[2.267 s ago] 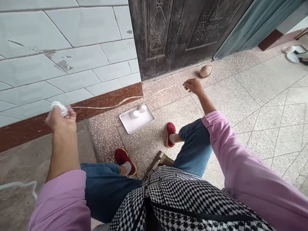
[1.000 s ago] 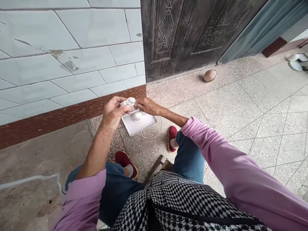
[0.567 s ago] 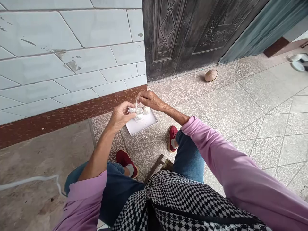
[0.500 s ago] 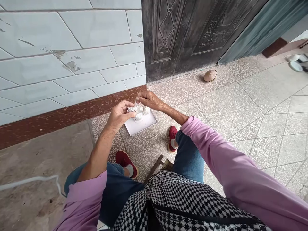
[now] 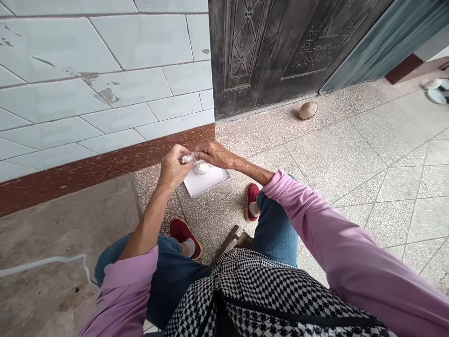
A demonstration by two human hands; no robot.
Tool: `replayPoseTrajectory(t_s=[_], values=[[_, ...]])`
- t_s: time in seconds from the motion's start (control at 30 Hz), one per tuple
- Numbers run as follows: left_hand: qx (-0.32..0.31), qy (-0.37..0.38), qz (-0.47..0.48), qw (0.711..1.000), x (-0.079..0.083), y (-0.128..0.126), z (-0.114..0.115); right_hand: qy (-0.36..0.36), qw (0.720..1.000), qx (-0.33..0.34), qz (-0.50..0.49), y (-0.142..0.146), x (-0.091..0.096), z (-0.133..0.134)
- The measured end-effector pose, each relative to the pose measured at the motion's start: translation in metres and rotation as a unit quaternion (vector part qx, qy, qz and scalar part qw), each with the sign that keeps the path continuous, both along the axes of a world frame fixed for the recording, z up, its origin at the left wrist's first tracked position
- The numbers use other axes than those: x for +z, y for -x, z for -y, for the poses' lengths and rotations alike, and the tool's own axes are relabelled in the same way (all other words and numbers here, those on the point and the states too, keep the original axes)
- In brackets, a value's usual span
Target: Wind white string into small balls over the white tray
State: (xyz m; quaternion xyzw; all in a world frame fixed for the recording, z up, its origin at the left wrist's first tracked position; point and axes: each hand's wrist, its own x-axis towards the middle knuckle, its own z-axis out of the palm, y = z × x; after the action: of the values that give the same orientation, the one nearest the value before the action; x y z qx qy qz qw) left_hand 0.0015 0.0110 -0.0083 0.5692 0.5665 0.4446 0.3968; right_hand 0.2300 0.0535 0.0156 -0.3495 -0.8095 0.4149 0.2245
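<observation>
A small bundle of white corded yarn work (image 5: 187,159) is pinched in my left hand (image 5: 171,167), thumb and fingers closed around it. My right hand (image 5: 214,154) meets it from the right, fingertips pressed together on white yarn between the two hands; the exact part it grips is blurred. Just below the fingers, a ball of white yarn (image 5: 202,169) lies over a shallow white tray (image 5: 197,186) on the floor. From there a thin thread (image 5: 220,200) loops past the tray's right edge onto the floor.
A tiled wall (image 5: 147,42) with a brown base strip and a dark carved door (image 5: 259,51) stand in front. A tan rounded object (image 5: 308,110) lies by the door. My red shoes (image 5: 251,201) flank the tray, with a wooden stool (image 5: 226,245) between my legs.
My right hand has come down slightly and leftwards, closer to my left hand. The pale strand that stood up at its fingertips no longer shows. The yarn ball is now partly covered differently.
</observation>
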Motion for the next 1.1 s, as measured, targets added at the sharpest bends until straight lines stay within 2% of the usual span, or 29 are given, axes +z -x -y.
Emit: replayPoseTrajectory(t_s=[0.1,0.17,0.27,0.37,0.47,0.57,0.7,0.83,0.97,1.1], values=[[-0.082,0.051,0.072,0.993,0.005,-0.002,0.005,0.001,0.999,-0.039,-0.03,-0.01,0.002,-0.01],[-0.098,0.069,0.137,0.983,0.008,-0.003,0.007,0.027,0.997,-0.055,-0.047,-0.012,0.0,-0.016],[-0.088,0.082,0.191,0.974,0.01,-0.004,0.009,0.102,0.988,-0.055,-0.1,-0.009,-0.009,-0.022],[-0.063,0.089,0.237,0.965,0.008,-0.008,0.009,0.187,0.967,-0.028,-0.169,-0.002,-0.02,-0.024],[-0.037,0.084,0.284,0.954,0.005,-0.012,0.008,0.238,0.95,-0.009,-0.201,0.006,-0.028,-0.021],[-0.015,0.071,0.296,0.952,0.004,-0.014,0.007,0.218,0.954,-0.031,-0.203,0.012,-0.027,-0.015],[0.01,0.039,0.265,0.963,0.007,-0.015,0.006,0.169,0.973,-0.054,-0.15,0.01,-0.015,-0.007],[0.03,0.027,0.233,0.972,0.006,-0.018,0.007,0.204,0.971,-0.053,-0.115,0.006,-0.008,-0.002],[0.036,0.032,0.219,0.975,0.001,-0.019,0.007,0.218,0.964,-0.053,-0.144,0.008,-0.014,-0.001],[0.004,0.077,0.282,0.956,0.0,-0.014,0.01,0.256,0.953,-0.02,-0.159,0.007,-0.02,-0.003]])
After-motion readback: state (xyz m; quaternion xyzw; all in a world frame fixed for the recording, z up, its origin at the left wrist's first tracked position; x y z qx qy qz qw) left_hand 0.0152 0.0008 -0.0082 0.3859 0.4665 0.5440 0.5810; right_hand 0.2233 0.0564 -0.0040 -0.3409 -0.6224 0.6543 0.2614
